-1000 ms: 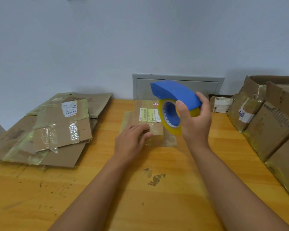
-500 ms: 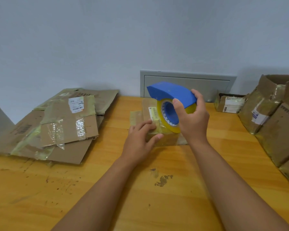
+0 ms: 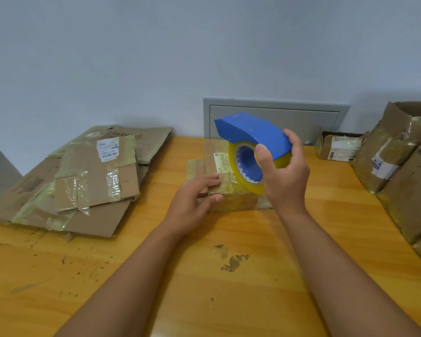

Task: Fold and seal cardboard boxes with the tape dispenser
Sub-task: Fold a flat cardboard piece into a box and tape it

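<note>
Where tape dispenser [image 3: 253, 137] overlaps, box [image 3: 231, 198] top hidden

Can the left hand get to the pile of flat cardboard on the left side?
Probably yes. The left hand rests on the small box, and only bare table lies between it and the flat cardboard pile. It would have to let go of the box first.
</note>
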### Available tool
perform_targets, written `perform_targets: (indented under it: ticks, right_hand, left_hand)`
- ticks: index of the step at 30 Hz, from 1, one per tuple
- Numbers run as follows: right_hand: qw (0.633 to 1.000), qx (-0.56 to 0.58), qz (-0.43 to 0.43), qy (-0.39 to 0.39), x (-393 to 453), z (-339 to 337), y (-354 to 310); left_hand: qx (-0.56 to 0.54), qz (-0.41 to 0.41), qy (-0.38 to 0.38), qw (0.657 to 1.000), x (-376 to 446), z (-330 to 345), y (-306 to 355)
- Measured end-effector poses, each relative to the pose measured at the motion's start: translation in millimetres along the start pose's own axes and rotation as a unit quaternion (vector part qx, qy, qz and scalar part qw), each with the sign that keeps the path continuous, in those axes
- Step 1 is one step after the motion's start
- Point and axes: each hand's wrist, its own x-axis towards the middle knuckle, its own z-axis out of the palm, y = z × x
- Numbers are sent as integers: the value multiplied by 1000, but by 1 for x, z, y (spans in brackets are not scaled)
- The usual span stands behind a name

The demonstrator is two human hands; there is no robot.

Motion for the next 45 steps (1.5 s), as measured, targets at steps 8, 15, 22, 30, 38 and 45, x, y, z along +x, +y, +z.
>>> perform_targets:
  ticks: [8, 15, 22, 30, 38, 45]
  right_hand:
    - [1000, 9, 5, 7, 2, -1, 3]
    - [1000, 5, 9, 9, 2, -2, 2]
    - [1000, -15, 15, 13, 10, -10, -1]
    - [999, -51, 2, -2, 8, -6, -5]
    - [999, -50, 2, 3, 7, -8, -6]
    - [999, -43, 8, 1, 8, -9, -5]
  left_hand:
    - [-16, 0, -38, 999, -1, -11, -3]
    - [3, 9, -47, 999, 1, -15, -5]
    - [52, 78, -48, 994, 1, 2, -1]
    - [86, 120, -27, 989, 5, 12, 2]
    - [-5, 52, -137, 989, 7, -2, -2]
    - [-2, 74, -95, 993, 7, 4, -3]
